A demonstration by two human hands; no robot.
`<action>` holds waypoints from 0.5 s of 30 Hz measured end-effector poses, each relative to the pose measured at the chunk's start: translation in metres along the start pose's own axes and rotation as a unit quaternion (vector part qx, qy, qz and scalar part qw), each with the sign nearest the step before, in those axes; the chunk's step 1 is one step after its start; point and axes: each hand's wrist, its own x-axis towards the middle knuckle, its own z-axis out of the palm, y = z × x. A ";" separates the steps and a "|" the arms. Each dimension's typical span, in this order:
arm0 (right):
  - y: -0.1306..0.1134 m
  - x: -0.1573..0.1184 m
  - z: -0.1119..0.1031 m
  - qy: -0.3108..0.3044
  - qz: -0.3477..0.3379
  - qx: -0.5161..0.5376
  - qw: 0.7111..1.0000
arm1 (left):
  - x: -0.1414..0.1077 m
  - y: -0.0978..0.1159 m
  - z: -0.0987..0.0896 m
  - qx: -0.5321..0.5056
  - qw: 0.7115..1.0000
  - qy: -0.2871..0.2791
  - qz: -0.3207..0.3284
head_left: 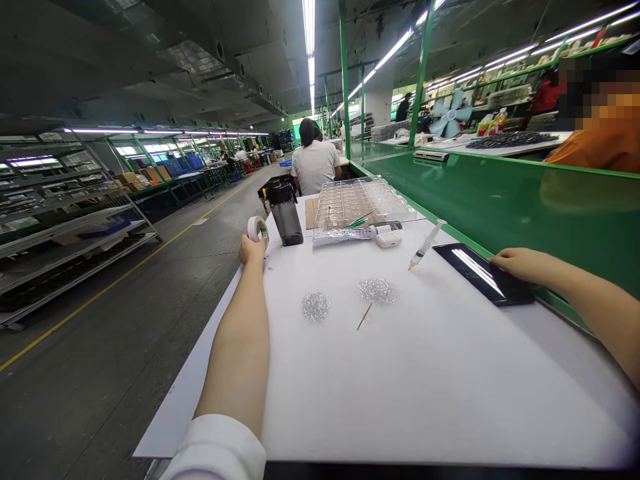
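Note:
My left hand [251, 249] grips a roll of tape [258, 230] at the table's left edge, beside a dark plastic bottle [287, 217]. On the right, my right hand [515, 261] rests at the edge of a black tablet or large phone [483, 273]; its fingers are partly hidden, so I cannot make out whether it grips the device. Between my arms lie two small heaps of tiny clear pieces, a left heap [316, 307] and a right heap [377, 291]. A thin wooden stick [365, 317] lies just below the right heap. A syringe [427, 245] with an amber tip lies near the tablet.
Clear plastic trays [355, 200] sit at the table's far end, behind a flattened tube [345, 235] and a white case [389, 239]. A green conveyor surface [480, 193] runs along the right. One person [316, 163] sits ahead; another in an orange top [600, 143] is at right.

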 end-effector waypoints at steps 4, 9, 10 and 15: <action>0.000 -0.002 -0.001 0.003 0.001 0.004 1.000 | 0.000 0.000 -0.002 0.010 1.000 -0.018 -0.003; 0.000 0.000 0.000 0.006 -0.003 -0.004 1.000 | -0.004 0.004 -0.004 0.018 1.000 0.008 0.015; 0.000 0.000 0.000 0.005 0.002 -0.006 1.000 | -0.006 0.005 -0.004 0.028 1.000 0.003 0.008; -0.004 -0.002 0.000 0.004 0.000 -0.014 1.000 | -0.009 0.007 -0.005 0.063 0.997 -0.042 -0.024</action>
